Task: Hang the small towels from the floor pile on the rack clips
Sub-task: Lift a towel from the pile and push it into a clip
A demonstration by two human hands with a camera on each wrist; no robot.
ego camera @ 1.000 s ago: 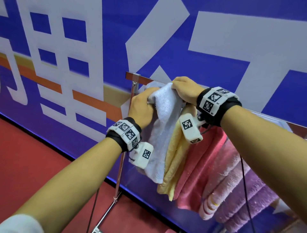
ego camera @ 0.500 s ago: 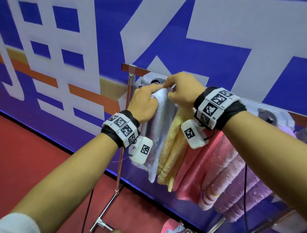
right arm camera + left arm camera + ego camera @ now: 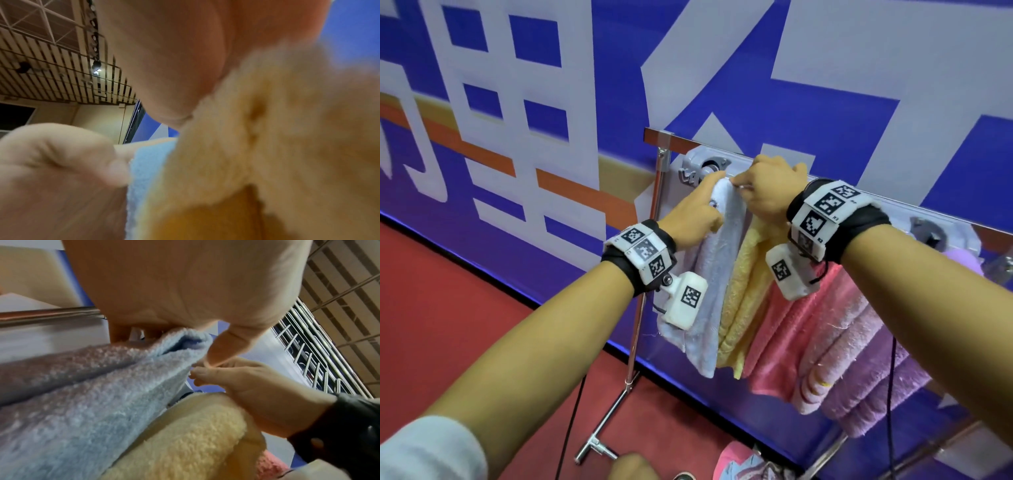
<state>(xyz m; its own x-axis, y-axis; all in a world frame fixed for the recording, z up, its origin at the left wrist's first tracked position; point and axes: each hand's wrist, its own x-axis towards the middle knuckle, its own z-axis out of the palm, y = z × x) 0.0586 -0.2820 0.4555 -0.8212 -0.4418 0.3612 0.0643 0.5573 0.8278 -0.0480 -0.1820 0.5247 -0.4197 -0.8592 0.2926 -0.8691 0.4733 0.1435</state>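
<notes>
At the far left of the head view runs the blue banner wall, with red floor below it. Left of centre, the rack's upright post [image 3: 654, 219] meets the top rail, where a grey clip [image 3: 710, 168] sits at the upper middle. Just below it the left hand [image 3: 690, 219], its grip pinching the bunched top edge, holds the pale blue towel [image 3: 717, 274], whose long axis hangs straight down. The clip lies directly above that pinch, so I judge the next move a short lift. Right of it the right hand [image 3: 770, 192], fingers curled, works at the same top edge. Further right hang 1 yellow towel [image 3: 743, 294], then pink and purple ones.
</notes>
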